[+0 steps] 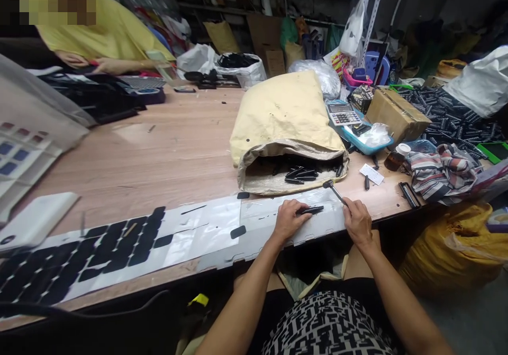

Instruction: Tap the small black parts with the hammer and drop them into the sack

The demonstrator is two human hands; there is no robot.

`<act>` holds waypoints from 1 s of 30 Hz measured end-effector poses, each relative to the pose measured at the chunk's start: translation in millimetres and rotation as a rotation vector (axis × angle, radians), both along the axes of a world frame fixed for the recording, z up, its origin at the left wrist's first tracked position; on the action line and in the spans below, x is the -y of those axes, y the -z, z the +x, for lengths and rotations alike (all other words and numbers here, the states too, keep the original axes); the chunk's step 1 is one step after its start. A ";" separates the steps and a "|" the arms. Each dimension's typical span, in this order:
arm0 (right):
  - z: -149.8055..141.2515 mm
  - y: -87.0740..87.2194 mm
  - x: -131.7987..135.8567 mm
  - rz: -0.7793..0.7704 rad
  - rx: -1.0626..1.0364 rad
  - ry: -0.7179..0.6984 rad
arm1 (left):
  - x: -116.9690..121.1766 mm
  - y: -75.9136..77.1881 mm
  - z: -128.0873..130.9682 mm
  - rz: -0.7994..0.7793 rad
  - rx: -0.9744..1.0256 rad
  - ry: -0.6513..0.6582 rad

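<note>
My left hand [289, 218] is closed on a slim black plastic part [310, 210], pressing it against a long white sheet [222, 227] at the table's near edge. My right hand [356, 218] grips the thin metal handle of a small hammer [332, 188], whose head hangs just above the sheet. Behind both hands an open tan paper sack [283, 127] lies on its side, and several black parts [301, 173] show in its mouth. Black pieces [115, 246] cover the left stretch of the white sheet.
A person in a yellow top [107, 32] works at the far left of the wooden table [166, 148]. A calculator [342, 114] on a blue tray, a cardboard box [397, 114], striped cloth [442, 170] and a yellow bag [456, 249] crowd the right side.
</note>
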State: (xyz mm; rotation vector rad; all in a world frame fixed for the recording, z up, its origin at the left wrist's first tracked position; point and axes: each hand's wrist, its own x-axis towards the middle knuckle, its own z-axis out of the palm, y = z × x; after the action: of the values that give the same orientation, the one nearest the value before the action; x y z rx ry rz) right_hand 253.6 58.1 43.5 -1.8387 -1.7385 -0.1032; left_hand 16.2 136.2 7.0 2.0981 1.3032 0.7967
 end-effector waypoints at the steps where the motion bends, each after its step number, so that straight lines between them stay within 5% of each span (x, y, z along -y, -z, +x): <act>1: -3.9 -4.3 6.0 0.016 -0.083 -0.036 | -0.1 -0.8 -0.2 -0.002 0.001 -0.002; 7: -31.4 -21.8 41.2 -0.068 -0.357 -0.254 | 2.1 -5.7 1.5 -0.040 0.000 -0.029; 30: -28.5 -1.0 54.7 -0.091 -0.305 -0.215 | 2.2 -6.5 4.1 -0.045 -0.022 -0.047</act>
State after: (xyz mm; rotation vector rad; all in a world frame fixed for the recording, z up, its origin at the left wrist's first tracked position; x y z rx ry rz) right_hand 225.1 3.4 44.5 -1.6171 -1.7297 0.3305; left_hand 20.3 134.0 13.5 2.0527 1.3743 0.7591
